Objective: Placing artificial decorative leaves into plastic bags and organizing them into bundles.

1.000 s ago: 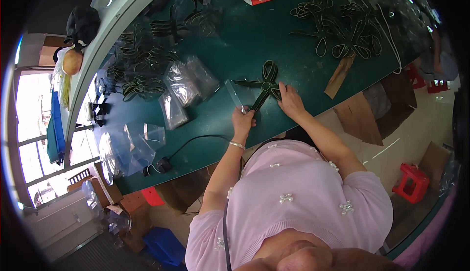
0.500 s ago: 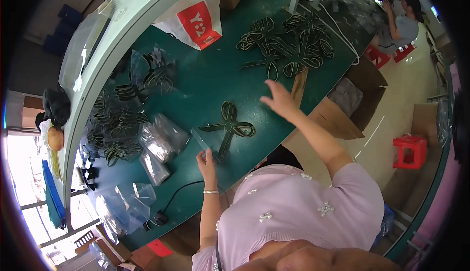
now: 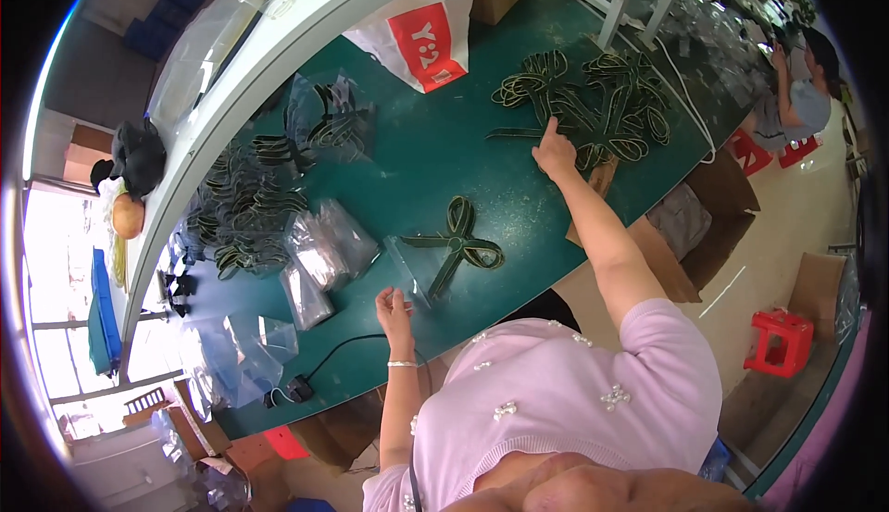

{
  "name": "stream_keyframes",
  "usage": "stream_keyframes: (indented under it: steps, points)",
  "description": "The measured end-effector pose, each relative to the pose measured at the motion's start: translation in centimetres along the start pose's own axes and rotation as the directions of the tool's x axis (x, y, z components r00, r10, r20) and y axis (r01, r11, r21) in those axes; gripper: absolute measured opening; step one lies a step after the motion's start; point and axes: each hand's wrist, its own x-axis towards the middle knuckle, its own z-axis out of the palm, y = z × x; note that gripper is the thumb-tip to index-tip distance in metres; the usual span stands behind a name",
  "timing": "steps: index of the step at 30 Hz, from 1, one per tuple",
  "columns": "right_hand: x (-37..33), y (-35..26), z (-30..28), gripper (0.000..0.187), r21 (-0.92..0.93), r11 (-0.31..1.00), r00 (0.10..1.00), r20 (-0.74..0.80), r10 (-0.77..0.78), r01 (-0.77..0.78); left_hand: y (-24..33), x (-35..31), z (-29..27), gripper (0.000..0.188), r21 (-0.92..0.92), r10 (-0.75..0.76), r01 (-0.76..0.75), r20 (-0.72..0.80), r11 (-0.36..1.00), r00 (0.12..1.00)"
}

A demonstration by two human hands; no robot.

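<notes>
My right hand [image 3: 557, 155] reaches to the near edge of a pile of dark ribbon bows with pale yellow edging [image 3: 607, 109]. Its index finger is stretched onto the ribbons, with the thumb apart from it. One single bow [image 3: 460, 243] lies flat on the green table, its loops to the far and right sides. A clear plastic bag [image 3: 405, 267] rests beside and partly under this bow's tails. At the bag's near corner is my left hand [image 3: 396, 319], fingers loosely curled and apart, with nothing visible in it.
Stacked clear bags [image 3: 319, 253] and many bagged bows [image 3: 245, 197] lie on the left. A white and red carrier bag [image 3: 421, 35] stands at the back. An open cardboard box [image 3: 708, 206] is beyond the table's right edge. A black cable [image 3: 338, 356] crosses the near left.
My right hand has moved away and slightly right, from over bare table to the bow pile. My left hand has drawn back a little from the plastic bag. The view has shifted.
</notes>
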Motion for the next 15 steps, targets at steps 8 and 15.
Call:
stream_keyframes:
  steps: [8,15]
  points:
    - [-7.0,-3.3,-6.8,0.079,0.29,0.957,0.989,0.139,-0.052,0.009,-2.7,0.6,-3.2,0.031,-0.054,0.038,-0.04,-0.035,0.998,0.999]
    - [-11.5,2.7,-0.2,0.076,-0.021,0.986,0.969,0.192,-0.157,0.164,-0.6,2.0,-1.5,0.03,-0.059,0.044,-0.041,0.061,0.997,0.997]
